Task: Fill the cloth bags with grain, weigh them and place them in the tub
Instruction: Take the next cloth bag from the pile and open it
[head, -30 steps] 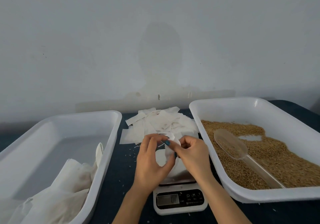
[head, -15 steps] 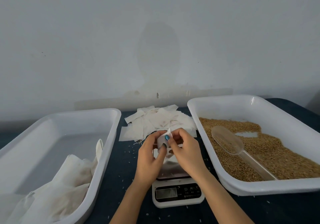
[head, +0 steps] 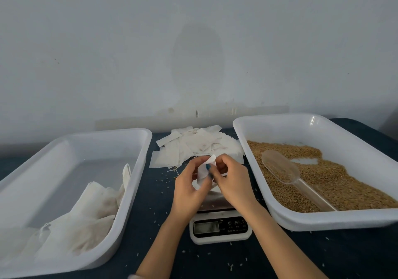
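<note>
Head view: a small white digital kitchen scale (head: 220,228) sits on the dark blue bench (head: 159,214), its display facing the person. Just above the scale's platform, both hands meet around a small white cloth bag (head: 203,172). The left hand (head: 189,190) has its grip pinched on the bag's left side. The right hand (head: 233,184) has its grip pinched on the bag's right edge, its fingers curled in. A teal-painted fingernail (head: 208,167) shows against the cloth. The bag hangs limp and crumpled between the hands; I cannot tell whether it touches the scale.

Behind the scale, near the wall, lies a loose pile of flat white cloth bags (head: 193,147). Left of the scale stands a white rectangular plastic tub (head: 107,132), with several filled, off-white cloth bags (head: 86,220) heaped in its near corner. Right of the scale stands a second white plastic tub (head: 333,219) holding brown grain (head: 355,192). A clear plastic scoop (head: 280,167) lies on the grain, its bowl toward the wall and its handle toward the person. Stray grains (head: 230,265) dot the bench around the scale.
</note>
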`<state>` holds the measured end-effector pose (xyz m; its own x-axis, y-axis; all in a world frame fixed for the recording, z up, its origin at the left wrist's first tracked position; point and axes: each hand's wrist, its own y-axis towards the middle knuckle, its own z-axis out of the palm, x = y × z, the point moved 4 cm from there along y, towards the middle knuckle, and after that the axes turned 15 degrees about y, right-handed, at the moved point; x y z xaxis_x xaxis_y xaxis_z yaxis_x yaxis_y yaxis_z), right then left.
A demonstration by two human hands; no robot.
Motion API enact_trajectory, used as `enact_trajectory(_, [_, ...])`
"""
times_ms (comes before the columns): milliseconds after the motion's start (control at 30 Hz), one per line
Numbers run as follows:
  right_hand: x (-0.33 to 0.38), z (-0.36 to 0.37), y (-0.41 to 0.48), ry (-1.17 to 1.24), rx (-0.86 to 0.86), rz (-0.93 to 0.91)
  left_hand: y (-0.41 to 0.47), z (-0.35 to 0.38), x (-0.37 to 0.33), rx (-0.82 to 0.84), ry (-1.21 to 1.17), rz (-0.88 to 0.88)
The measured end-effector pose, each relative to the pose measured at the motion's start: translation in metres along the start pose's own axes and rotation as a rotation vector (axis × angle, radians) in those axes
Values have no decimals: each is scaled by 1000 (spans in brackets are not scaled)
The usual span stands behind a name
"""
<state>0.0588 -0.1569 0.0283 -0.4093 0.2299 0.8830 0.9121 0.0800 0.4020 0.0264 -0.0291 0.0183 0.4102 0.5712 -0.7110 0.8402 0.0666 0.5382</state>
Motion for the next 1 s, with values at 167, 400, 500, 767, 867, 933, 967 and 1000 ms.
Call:
enact_trajectory(167, [-2, 3, 4, -82, 45, -1, 3, 3, 8, 22, 30, -67])
enact_trajectory(400, [0, 2, 5, -171, 51, -10, 7, 3, 5, 13, 38, -104])
enact_trajectory(500, [3, 2, 4, -189, 72, -10, 7, 4, 0, 18, 90, -138])
enact_trajectory(767, [5, -2, 1, -183, 100, 32, 10, -1, -4, -51, 201, -216])
enact_trajectory(867, [3, -4, 0, -164, 77, 106, 8, -6, -6, -82, 245, -229])
enact_trajectory(933, [5, -4, 0, -140, 59, 113, 6, -7, -10, -74, 262, -192])
enact_trajectory(967, [8, -3, 0, -132, 53, 110, 5, -6, -12, -60, 282, -153])
enact_trajectory(1000, [10, -3, 0, -127, 51, 104, 3, -5, -15, -49, 319, -103])
